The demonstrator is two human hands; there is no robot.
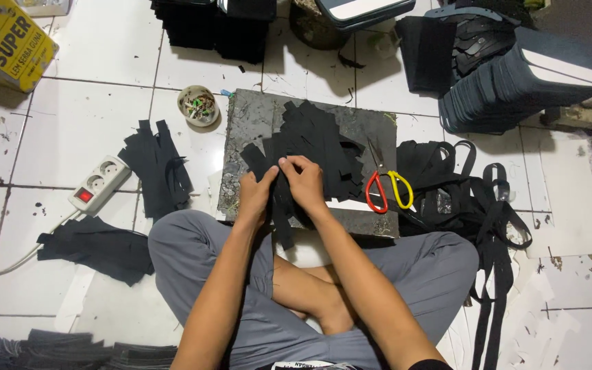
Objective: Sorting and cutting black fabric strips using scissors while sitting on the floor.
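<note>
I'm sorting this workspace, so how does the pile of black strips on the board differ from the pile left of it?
The strips on the board lie on a dark slab, heaped and crisscrossed, under both hands. The strips left of it lie on white tile, fewer, fanned out, untouched. Both are black cut strips.

Looked like a floor-level sewing workshop: tiled floor (83, 123), black fabric strips (323, 140), stacked cut pieces (501, 89), scissors (388, 188), strap bundles (474, 205), power strip (99, 181).
</note>
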